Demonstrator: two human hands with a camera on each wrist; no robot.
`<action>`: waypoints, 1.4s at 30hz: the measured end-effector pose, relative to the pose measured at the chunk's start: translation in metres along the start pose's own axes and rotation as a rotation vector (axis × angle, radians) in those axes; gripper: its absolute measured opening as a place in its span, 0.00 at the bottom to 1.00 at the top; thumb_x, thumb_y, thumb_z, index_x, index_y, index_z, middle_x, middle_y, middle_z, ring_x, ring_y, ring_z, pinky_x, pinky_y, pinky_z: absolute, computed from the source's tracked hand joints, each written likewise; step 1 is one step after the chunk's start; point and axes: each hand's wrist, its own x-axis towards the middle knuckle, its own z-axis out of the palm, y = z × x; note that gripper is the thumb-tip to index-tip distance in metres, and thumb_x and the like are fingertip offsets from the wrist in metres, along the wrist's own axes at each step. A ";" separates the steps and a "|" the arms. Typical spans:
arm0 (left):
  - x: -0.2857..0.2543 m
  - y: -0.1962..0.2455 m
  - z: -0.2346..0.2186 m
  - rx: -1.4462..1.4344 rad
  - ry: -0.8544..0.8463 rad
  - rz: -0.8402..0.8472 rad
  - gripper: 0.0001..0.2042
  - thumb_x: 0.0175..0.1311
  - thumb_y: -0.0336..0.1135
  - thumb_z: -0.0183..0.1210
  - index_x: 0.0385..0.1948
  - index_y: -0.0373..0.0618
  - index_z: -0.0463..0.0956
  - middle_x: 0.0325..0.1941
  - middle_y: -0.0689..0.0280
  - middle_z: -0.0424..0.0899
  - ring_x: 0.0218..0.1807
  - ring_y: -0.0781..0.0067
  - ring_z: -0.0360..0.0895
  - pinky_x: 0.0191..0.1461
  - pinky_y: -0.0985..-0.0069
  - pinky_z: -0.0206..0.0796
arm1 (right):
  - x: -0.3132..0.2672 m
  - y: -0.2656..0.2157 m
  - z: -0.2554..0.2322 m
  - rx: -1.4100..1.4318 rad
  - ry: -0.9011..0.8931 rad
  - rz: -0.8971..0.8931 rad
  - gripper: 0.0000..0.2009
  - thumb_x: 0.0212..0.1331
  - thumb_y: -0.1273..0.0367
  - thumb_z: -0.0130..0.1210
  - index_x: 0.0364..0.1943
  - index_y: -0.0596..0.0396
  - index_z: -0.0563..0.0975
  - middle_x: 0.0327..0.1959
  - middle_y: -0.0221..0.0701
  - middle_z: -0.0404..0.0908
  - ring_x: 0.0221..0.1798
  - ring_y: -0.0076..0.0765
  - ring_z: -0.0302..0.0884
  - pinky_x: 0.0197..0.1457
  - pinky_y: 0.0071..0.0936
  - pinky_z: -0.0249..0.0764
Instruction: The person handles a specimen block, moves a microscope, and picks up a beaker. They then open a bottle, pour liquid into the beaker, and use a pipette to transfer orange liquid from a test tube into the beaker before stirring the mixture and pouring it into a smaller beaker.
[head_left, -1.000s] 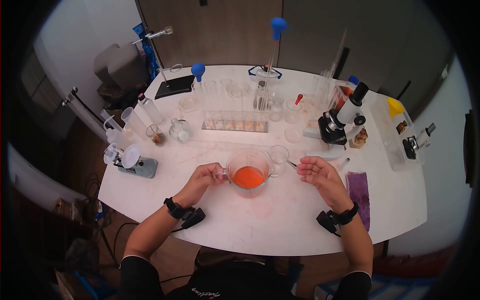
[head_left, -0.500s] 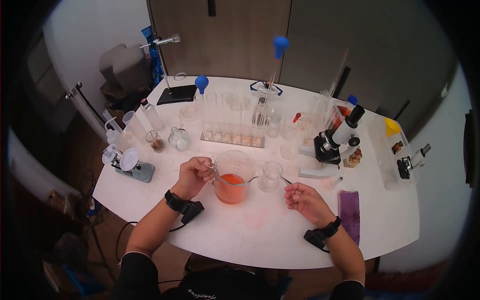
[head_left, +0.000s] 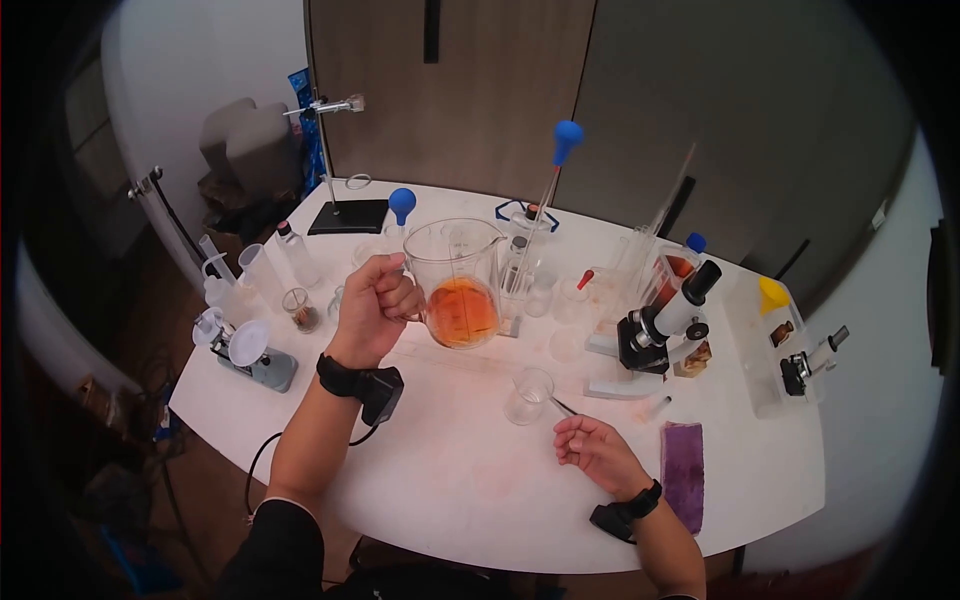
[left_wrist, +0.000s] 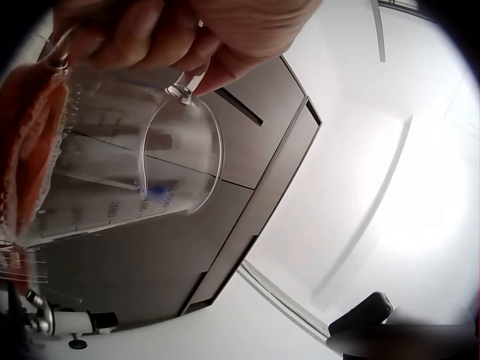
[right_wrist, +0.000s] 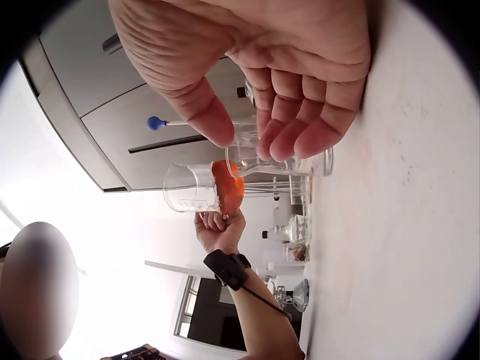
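Observation:
My left hand (head_left: 372, 310) grips the handle of a large glass beaker (head_left: 462, 310) with orange liquid, raised above the table. In the left wrist view the fingers (left_wrist: 142, 37) curl round the handle, and the beaker (left_wrist: 97, 165) shows volume marks. A small clear glass beaker (head_left: 528, 402) stands on the table, lower and to the right. Just right of it is my right hand (head_left: 602, 455), a thin dark rod (head_left: 565, 406) running from its fingertips towards the small beaker's rim. In the right wrist view its fingers (right_wrist: 289, 127) are curled, partly covering the small beaker (right_wrist: 320, 161); the rod is hidden there.
Behind stand glassware, a blue-bulbed pipette (head_left: 568, 140) and a partly covered tube rack (head_left: 510, 327). A microscope (head_left: 660, 330) and a purple cloth (head_left: 683, 475) are on the right. A balance (head_left: 265, 368) sits at the left, with a black-based stand (head_left: 348, 216) behind it.
The left hand has lifted the large beaker up off the table and moved it left; its liquid has shifted. The right hand keeps its place beside the small beaker. The head view has shifted.

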 end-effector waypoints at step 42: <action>0.001 0.013 0.063 0.316 -0.374 -0.051 0.22 0.63 0.36 0.59 0.09 0.50 0.60 0.13 0.78 0.53 0.18 0.84 0.45 0.25 0.77 0.37 | -0.002 -0.007 0.000 -0.142 0.051 0.063 0.09 0.63 0.74 0.55 0.45 0.60 0.75 0.44 0.33 0.79 0.45 0.27 0.76 0.53 0.27 0.73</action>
